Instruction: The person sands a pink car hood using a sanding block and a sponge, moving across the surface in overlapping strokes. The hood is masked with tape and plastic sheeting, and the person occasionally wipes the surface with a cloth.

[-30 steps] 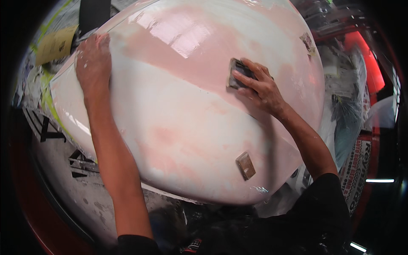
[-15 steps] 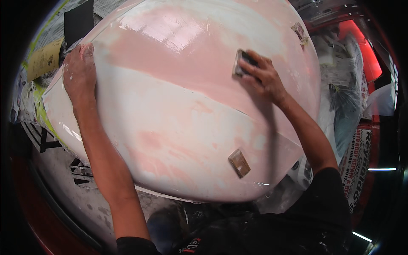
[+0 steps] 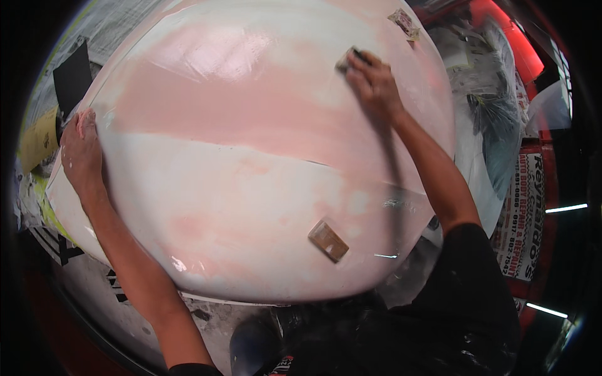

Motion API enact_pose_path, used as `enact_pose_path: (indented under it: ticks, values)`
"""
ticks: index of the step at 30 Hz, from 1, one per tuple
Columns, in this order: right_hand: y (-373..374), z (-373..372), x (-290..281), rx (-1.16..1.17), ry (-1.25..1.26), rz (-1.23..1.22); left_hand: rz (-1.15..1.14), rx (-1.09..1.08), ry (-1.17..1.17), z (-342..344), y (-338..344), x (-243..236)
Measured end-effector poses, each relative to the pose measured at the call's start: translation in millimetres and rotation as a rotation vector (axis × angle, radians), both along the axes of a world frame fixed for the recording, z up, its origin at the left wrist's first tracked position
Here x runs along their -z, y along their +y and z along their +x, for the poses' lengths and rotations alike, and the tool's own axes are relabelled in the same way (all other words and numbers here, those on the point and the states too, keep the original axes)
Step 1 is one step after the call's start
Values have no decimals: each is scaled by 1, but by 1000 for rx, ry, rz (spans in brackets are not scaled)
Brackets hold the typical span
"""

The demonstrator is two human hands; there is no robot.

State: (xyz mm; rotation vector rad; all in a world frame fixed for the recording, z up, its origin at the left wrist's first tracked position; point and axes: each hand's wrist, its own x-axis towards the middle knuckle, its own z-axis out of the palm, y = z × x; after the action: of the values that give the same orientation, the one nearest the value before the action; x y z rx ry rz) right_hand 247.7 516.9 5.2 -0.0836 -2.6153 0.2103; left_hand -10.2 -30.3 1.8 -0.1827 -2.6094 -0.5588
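A large curved panel (image 3: 207, 175), like a car hood, lies before me in blended white and pink, its surface shining as if wet. Toward its far right, my right hand (image 3: 376, 88) grips a small sanding block (image 3: 343, 62) with dark paper around it, pressed to the panel. My left hand (image 3: 83, 150) rests at the panel's left edge, fingers curled around something pinkish that is mostly hidden. A second block (image 3: 328, 240), brown and rectangular, lies on the near right part of the panel.
Dark sandpaper (image 3: 72, 75) and a yellowish sheet (image 3: 39, 139) lie beyond the left edge. A crumpled wrapper-like scrap (image 3: 404, 24) sits on the panel's far right. Plastic sheeting (image 3: 495, 125) hangs along the right, by a red vehicle and a printed sign (image 3: 520, 219).
My right hand has moved the sanding block farther away across the panel. The whole view has shifted and turned slightly; my left hand stays at the panel's edge.
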Motion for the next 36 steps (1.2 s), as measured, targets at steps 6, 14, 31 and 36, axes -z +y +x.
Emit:
enact_pose_path:
  ticks: [6, 14, 31, 36]
  values:
    - [19, 23, 4, 68, -2, -9, 13, 21, -74, 3, 10, -10]
    - [67, 67, 5, 100, -56, 23, -44, 6, -85, -19, -19, 6]
    - [153, 50, 4, 191, 40, 80, -36, 89, -118, -72, -47, 29]
    - [68, 116, 25, 200, -47, 12, -163, -46, -111, -50, -40, 13]
